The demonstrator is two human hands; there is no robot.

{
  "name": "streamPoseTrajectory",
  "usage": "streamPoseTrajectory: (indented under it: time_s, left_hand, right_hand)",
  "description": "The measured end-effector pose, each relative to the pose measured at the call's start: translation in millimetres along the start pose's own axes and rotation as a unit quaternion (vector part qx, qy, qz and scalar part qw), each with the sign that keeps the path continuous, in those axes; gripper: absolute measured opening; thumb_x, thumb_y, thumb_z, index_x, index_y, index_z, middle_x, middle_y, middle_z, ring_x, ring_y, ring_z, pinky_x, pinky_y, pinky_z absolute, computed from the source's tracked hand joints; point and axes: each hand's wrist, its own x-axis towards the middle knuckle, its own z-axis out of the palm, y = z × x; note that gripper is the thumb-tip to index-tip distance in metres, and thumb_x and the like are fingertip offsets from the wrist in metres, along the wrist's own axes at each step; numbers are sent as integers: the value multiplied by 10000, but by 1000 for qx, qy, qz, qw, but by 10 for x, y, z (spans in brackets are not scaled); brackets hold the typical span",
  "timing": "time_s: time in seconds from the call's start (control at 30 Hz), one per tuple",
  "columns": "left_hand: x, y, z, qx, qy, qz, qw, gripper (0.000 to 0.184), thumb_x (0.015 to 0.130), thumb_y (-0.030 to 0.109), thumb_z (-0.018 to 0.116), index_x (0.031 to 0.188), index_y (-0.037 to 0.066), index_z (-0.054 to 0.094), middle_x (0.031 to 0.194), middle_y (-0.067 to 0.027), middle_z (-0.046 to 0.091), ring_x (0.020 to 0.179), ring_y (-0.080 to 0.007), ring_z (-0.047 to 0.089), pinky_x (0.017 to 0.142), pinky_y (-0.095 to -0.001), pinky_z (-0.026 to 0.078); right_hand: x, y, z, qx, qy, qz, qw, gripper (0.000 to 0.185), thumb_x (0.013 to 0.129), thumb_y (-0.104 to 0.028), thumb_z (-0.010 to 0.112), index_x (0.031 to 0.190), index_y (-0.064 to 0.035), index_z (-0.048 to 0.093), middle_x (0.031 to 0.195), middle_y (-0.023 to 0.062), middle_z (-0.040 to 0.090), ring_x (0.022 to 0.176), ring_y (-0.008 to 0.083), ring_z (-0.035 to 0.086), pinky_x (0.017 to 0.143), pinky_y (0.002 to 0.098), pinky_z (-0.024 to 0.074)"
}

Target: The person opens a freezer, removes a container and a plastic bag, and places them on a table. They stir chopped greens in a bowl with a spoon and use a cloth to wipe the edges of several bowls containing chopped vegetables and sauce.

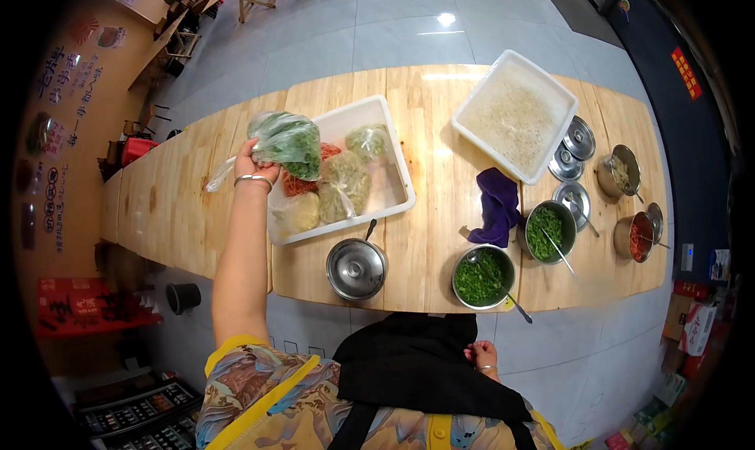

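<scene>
My left hand is closed around the gathered neck of a clear plastic bag of chopped greens. The bag hangs over the left rim of a white plastic bin. Inside the bin lie more clear bags: one with red shreds, one with pale shredded food, one with something yellowish, and one with green pieces. Low beside the black apron, my right hand is loosely curled, with nothing visible in it.
A lidded metal pot stands before the bin. To the right are two pots of chopped greens, a purple cloth, a white tub of cloudy liquid, loose metal lids, and pots with red and pale food.
</scene>
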Motion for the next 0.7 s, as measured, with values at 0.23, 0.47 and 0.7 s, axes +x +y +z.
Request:
streamPoseTrajectory:
  time_s: [0.23,0.47,0.7]
  left_hand:
    - [124,-326,63,121,54,-19,991,169,726,126,635,647,108,487,513,20,449,380,-111,323,363,-225,288]
    - [218,-394,-343,260,194,-42,945,292,709,203,666,573,169,409,459,45,318,358,-80,271,338,-196,217]
    - [551,-169,-862,297,197,-36,934,267,686,271,680,652,183,430,499,36,394,373,-102,338,337,-207,245]
  right_hand:
    - [65,271,-169,60,-108,-102,987,46,874,-67,488,850,-28,485,776,108,597,607,180,605,531,266,521]
    - [146,364,-244,31,-93,-91,991,35,870,-58,490,848,-30,489,772,105,600,611,177,606,534,261,513]
    - [163,321,-181,65,-108,-105,986,101,839,-102,563,859,-17,511,776,111,604,613,180,603,559,271,522]
